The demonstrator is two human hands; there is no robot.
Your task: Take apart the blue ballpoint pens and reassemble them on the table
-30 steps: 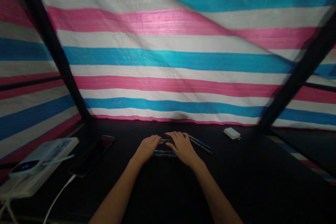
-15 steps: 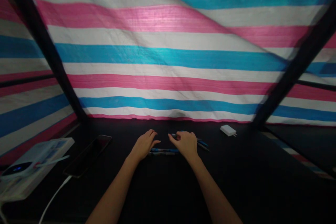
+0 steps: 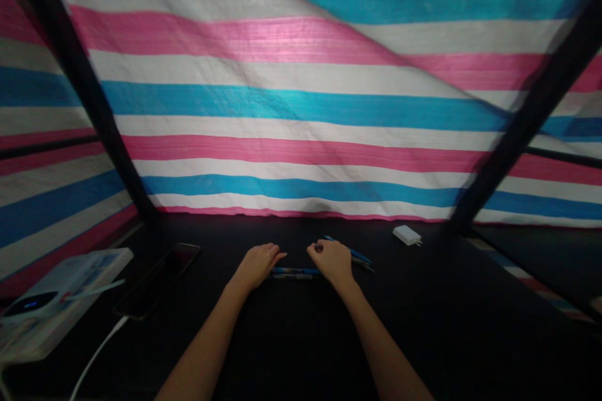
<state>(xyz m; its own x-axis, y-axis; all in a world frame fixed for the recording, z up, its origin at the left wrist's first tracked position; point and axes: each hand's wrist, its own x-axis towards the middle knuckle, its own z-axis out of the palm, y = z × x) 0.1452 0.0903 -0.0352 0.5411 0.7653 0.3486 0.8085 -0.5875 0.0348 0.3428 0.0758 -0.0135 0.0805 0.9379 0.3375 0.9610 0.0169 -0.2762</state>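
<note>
Pens with blue patterned barrels [image 3: 295,272] lie side by side across the black table, between my two hands. My left hand [image 3: 258,264] rests at their left end, its fingers held together and pointing right; whether it grips anything is hidden. On the right, my right hand [image 3: 332,259] is closed, thumb against curled fingers, near the pens' right end. Something small and dark shows at its fingertips, too small to name. More pens, blue and grey [image 3: 361,259], lie slanted just beyond and to the right of my right hand, partly hidden by it.
A white charger plug [image 3: 407,235] sits at the back right. On the left lie a dark phone [image 3: 158,281] with a white cable [image 3: 100,348] and a white power bank [image 3: 40,304] on a pale box [image 3: 89,293]. Striped sheeting [image 3: 301,150] and black poles [image 3: 89,94] enclose the table.
My right hand's thumb and fingers have drawn closer together, and the pen at its fingertips is less visible. My left hand's thumb and fingers have closed up. The view has shifted slightly.
</note>
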